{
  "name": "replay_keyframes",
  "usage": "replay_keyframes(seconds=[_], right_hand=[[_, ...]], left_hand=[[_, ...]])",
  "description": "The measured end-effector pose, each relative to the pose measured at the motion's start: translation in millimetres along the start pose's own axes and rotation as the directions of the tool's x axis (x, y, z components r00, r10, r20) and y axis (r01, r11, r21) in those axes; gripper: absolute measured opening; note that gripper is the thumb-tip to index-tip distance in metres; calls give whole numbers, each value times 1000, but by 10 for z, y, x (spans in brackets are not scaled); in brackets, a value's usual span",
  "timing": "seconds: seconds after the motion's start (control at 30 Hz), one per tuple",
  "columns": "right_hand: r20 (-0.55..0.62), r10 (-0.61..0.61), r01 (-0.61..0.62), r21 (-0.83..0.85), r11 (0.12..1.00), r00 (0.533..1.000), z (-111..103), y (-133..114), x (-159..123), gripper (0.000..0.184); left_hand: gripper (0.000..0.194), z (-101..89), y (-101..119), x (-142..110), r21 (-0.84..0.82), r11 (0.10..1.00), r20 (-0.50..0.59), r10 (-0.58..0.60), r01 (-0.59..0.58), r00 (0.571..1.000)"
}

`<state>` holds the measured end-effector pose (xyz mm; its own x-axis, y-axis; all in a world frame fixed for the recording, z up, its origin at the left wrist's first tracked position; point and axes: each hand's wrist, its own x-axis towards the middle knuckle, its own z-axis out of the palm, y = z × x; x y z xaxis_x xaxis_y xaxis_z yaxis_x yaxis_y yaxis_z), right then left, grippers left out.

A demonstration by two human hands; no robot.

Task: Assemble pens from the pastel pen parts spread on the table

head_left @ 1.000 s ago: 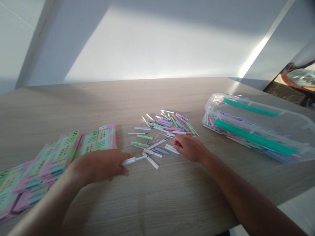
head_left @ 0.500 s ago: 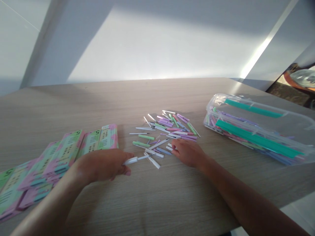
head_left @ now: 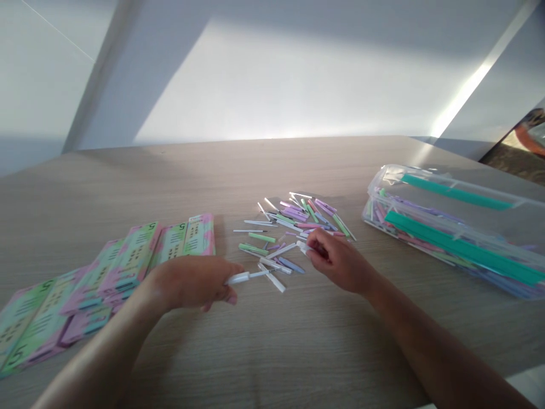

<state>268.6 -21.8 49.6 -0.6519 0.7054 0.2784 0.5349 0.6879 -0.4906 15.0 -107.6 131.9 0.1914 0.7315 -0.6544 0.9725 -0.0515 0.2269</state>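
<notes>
My left hand (head_left: 198,282) is closed on a white pen (head_left: 238,278), whose thin end points right toward the pile. Between the thumb and fingers of my right hand (head_left: 338,260) is a short white pen cap (head_left: 303,246), its far end covered by the fingers. Between and beyond both hands lies a loose pile of thin pen parts and caps in white, purple, pink, green and blue, among them a green piece (head_left: 261,237) and a blue piece (head_left: 292,264). A white piece (head_left: 276,281) lies closest to me, right of the held pen's thin end.
On the left, several pink and green printed boxes (head_left: 131,254) lie partly stacked, some behind my left forearm. To the right stands a clear plastic bin (head_left: 457,244) with teal strips, holding many coloured pen pieces. A pale wall (head_left: 272,85) rises behind the wooden table (head_left: 272,352).
My right hand has lifted slightly from the pile's near right edge, with the white cap in its fingers. The left hand keeps its hold on the pen. The whole view has shifted slightly.
</notes>
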Motion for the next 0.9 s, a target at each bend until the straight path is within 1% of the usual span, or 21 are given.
replay_keyframes(seconds=[0.1, 0.2, 0.47, 0.6, 0.9], right_hand=[[48, -139, 128, 193, 973, 989, -82, -90, -46, 5], [43, -192, 174, 266, 948, 980, -106, -158, -88, 9], [8, -227, 219, 245, 945, 974, -101, -202, -106, 13], [8, -232, 223, 246, 943, 973, -83, -216, -103, 13], [20, -247, 235, 237, 943, 969, -50, -305, -97, 11]], left_hand=[[26, 3, -4, 15, -10, 1000, 13, 15, -15, 1000], [28, 5, -2, 33, -26, 1000, 22, 13, -12, 1000], [26, 27, -19, 65, -44, 999, 13, 18, -18, 1000], [27, 24, -6, 60, -37, 999, 14, 15, -14, 1000], [19, 24, 52, 47, -43, 999, 15, 18, -17, 1000]])
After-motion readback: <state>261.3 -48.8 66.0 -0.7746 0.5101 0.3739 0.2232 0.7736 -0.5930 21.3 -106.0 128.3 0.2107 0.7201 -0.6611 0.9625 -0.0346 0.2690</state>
